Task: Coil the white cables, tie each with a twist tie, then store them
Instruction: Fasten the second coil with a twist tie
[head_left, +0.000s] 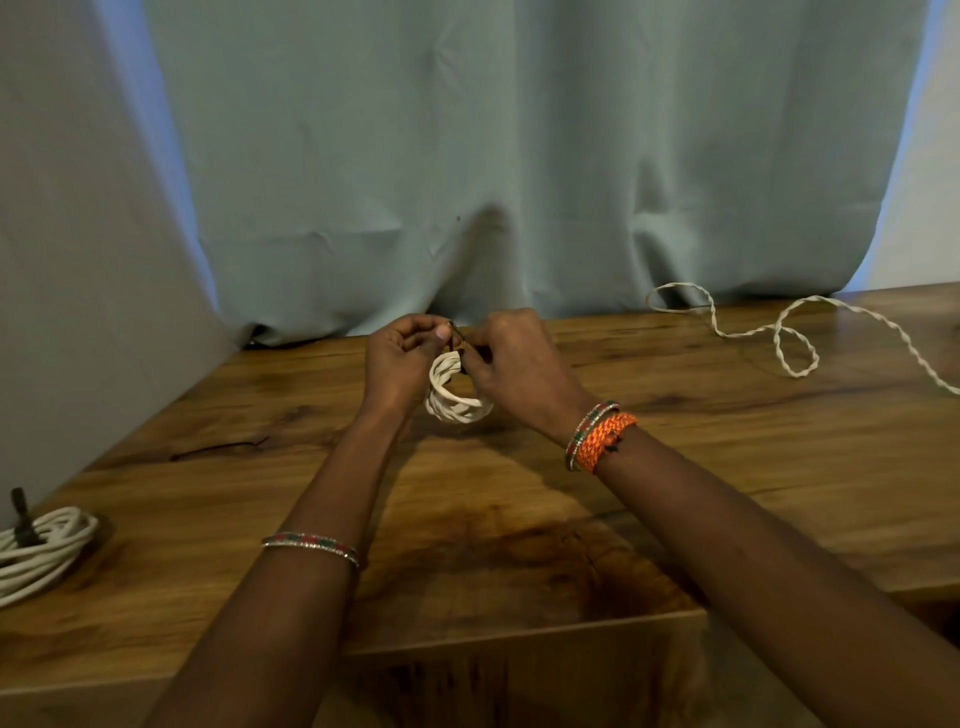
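Observation:
A small coil of white cable (457, 402) is held upright just above the wooden table (519, 493), between both hands. A dark twist tie (458, 347) wraps over the top of the coil. My left hand (400, 358) pinches one end of the tie and my right hand (511, 358) pinches the other end. A larger coiled white cable (44, 551) with a dark tie (23, 519) around it lies at the table's left edge. An uncoiled twisted white cable (789, 332) snakes across the back right of the table.
A loose dark twist tie (218, 449) lies on the table to the left of my arms. A pale blue curtain (519, 156) hangs behind the table, and a grey wall (78, 260) closes the left side. The near table edge has a recess below my forearms.

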